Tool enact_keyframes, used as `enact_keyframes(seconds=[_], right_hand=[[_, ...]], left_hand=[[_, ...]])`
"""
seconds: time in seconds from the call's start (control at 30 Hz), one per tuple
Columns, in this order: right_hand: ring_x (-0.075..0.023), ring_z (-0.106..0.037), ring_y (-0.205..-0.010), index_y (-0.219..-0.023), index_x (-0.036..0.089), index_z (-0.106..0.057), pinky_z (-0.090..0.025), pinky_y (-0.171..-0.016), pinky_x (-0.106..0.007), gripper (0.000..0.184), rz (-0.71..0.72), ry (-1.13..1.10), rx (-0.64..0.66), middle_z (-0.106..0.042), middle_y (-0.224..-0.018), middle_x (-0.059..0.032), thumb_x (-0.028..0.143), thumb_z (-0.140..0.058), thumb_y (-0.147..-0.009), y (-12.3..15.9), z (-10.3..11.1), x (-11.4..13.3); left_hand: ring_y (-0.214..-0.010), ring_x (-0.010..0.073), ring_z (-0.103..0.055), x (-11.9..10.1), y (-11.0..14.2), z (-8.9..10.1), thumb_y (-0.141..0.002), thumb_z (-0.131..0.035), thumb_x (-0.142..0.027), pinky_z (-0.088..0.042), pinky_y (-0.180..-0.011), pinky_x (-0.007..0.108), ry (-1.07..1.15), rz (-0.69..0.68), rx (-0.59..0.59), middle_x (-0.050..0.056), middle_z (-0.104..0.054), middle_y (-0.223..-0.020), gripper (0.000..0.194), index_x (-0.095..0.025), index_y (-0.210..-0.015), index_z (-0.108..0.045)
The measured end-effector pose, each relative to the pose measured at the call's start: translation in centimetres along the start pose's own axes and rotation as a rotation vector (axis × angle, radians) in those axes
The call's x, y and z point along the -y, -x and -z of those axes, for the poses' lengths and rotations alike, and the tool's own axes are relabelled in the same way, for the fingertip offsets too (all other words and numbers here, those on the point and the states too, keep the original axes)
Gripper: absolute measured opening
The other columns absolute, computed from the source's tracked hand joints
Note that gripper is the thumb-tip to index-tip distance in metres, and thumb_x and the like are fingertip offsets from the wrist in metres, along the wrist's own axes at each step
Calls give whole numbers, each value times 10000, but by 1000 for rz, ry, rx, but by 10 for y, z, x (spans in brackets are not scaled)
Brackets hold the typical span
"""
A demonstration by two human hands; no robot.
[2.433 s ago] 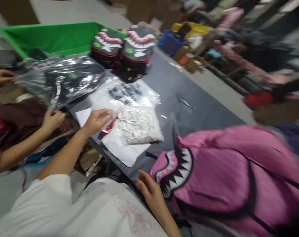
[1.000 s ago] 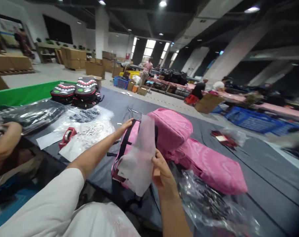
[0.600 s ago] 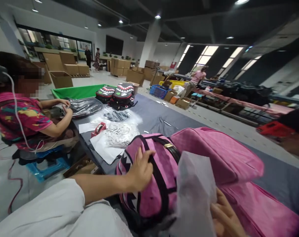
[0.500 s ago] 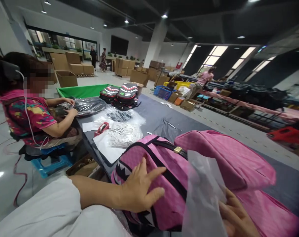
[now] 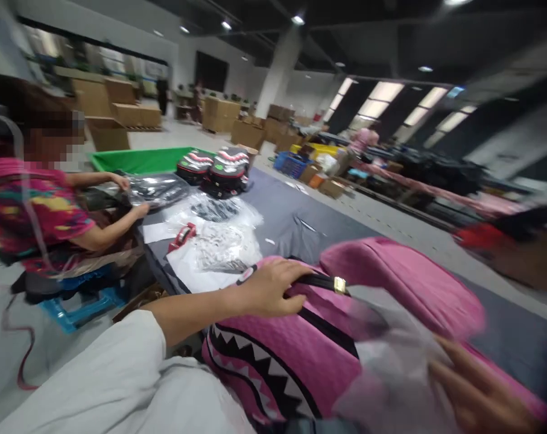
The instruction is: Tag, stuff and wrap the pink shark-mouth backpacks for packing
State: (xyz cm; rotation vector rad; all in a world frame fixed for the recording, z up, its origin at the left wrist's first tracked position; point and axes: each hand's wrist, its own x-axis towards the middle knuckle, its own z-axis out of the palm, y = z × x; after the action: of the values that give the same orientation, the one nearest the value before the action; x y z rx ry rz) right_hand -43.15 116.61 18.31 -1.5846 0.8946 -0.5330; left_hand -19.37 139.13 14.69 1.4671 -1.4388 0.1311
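Observation:
A pink backpack point(image 5: 295, 355) with a black-and-white zigzag tooth print and black straps leans against my lap at the table's front edge. My left hand point(image 5: 271, 290) is closed over its top, fingers curled round the black strap point(image 5: 318, 280) beside a gold-coloured buckle point(image 5: 340, 285). A whitish, see-through plastic bag point(image 5: 397, 361) covers the backpack's right part. At the lower right, my right hand point(image 5: 476, 380) grips this bag's edge, its fingers smeared by motion. Behind the plastic lies another pink bag point(image 5: 404, 283) on the table, with more pink fabric under it.
On the grey table point(image 5: 277, 199) lie clear plastic bags point(image 5: 228, 244), white paper and a red tape dispenser point(image 5: 181, 236). Two dark backpacks point(image 5: 228, 172) stand further back near a green bin point(image 5: 142, 160). To the left a seated co-worker point(image 5: 42, 205) handles a plastic-wrapped dark item.
My left hand has gone from lying spread on the backpack to gripping its strap. The backpack has tipped, showing more tooth print. My right hand has shifted right with the plastic bag.

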Motion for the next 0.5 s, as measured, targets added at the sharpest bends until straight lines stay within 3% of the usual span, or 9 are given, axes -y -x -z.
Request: enact_keyframes(seconds=[0.1,0.23,0.4,0.5], right_hand=[[-229,-687,-897,-1058,376,-751,-536,-686,-318,517,104,23,-93,-692,-1134,-79,390,-904,-565,28,7,38],[-145,-609,-713,-935,268,-778,-481,-656,-296,524,296,-157,-163,-687,-869,-29,307,-960,-445,47,4,80],[-93,-580,-590,-1041,234,-746,-393,-583,-291,616,326,-156,9,-698,-784,12,338,-947,-468,58,-25,108],[-101,-612,-600,-1083,208,-743,-423,-567,-256,573,279,-90,187,-712,-770,-2,294,-916,-544,52,-44,121]], left_hand=[[-1237,272,-574,-6,-9,-9,-769,-594,-185,-367,-1125,428,79,-98,78,112,-642,-1308,545,-200,-1312,-556],[-1244,277,-563,5,-28,-13,-765,-573,-139,-340,-1140,440,134,-115,178,76,-670,-1264,525,-237,-1280,-604],[-1194,261,-591,20,-34,-9,-790,-537,-122,-413,-1062,391,142,104,100,66,-686,-1194,412,-220,-1167,-672],[-1087,266,-614,18,-32,-12,-800,-565,-161,-433,-1020,404,195,217,63,64,-702,-1071,264,-210,-1022,-699]])
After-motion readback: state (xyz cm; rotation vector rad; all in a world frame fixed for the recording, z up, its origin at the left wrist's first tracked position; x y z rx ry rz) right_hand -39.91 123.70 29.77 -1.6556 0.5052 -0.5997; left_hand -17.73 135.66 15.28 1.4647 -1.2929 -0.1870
